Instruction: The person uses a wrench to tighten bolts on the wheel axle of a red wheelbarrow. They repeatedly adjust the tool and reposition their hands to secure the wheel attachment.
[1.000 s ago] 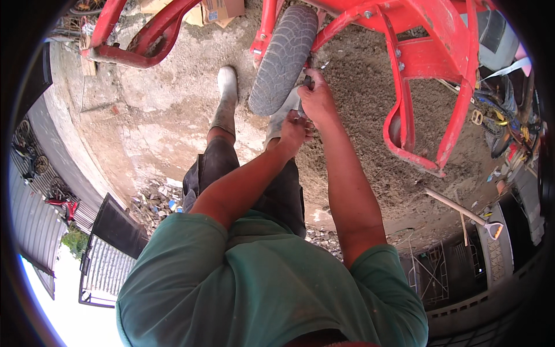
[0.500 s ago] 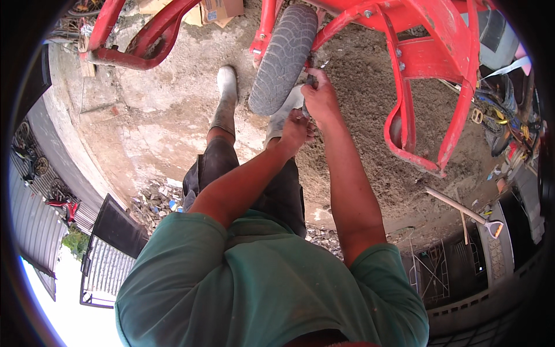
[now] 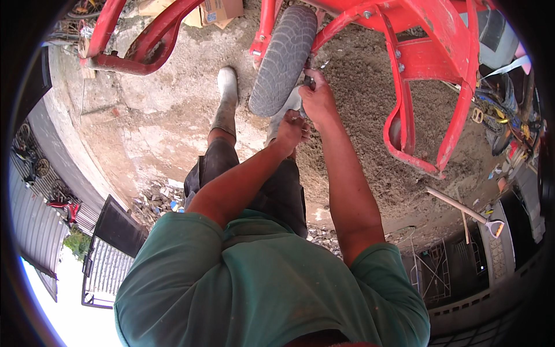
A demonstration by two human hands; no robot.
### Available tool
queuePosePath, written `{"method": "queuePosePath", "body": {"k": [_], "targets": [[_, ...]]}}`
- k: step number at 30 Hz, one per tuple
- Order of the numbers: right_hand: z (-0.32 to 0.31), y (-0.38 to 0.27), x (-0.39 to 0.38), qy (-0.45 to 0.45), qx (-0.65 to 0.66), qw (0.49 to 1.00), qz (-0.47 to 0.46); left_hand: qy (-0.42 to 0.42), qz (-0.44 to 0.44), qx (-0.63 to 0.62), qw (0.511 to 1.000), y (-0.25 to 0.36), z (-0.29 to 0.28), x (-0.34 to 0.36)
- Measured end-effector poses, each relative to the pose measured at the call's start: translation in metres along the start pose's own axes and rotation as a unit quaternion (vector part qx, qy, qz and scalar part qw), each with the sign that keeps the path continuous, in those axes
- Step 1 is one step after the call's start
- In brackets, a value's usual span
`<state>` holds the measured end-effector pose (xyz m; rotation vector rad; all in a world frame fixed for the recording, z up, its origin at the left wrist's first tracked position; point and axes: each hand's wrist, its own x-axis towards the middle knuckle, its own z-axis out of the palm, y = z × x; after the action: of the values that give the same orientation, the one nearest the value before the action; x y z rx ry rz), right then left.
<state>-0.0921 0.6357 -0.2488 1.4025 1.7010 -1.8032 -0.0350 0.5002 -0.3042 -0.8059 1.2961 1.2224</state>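
Observation:
My right hand grips a dark hand tool beside the right side of a grey treaded tyre, near a red metal bracket of the machine. Just below it, my left hand has its fingers curled near the tool's lower end; what they hold is too small to make out. The tyre sits within a red metal frame with bolts and looped tube sections, one on each side. My white, dirty rubber boots stand on the ground below, the right one partly behind my hands and the tyre.
Rough, gritty concrete lies around me, with rubble near my legs. A long-handled shovel lies at the right, below a pile of bicycle parts and scrap. Cardboard is at the top, corrugated metal sheets at the far left.
My left hand has shifted slightly down and leftward. My right hand stays beside the tyre with the dark tool in it. The frame and tyre look unmoved.

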Motion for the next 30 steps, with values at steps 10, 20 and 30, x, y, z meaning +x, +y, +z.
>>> {"method": "queuePosePath", "body": {"k": [10,20,30], "targets": [[0.017,0.02,0.001,0.06,-0.022,0.998,0.014,-0.115,-0.062,-0.015,0.991,0.023,-0.002,-0.022],[0.017,0.057,0.024,0.158,0.023,0.983,0.096,-0.262,-0.038,-0.002,0.964,0.047,-0.015,-0.041],[0.005,0.04,0.032,-0.009,0.19,0.962,0.195,-0.232,0.024,-0.108,0.966,0.032,-0.005,-0.027]]}}
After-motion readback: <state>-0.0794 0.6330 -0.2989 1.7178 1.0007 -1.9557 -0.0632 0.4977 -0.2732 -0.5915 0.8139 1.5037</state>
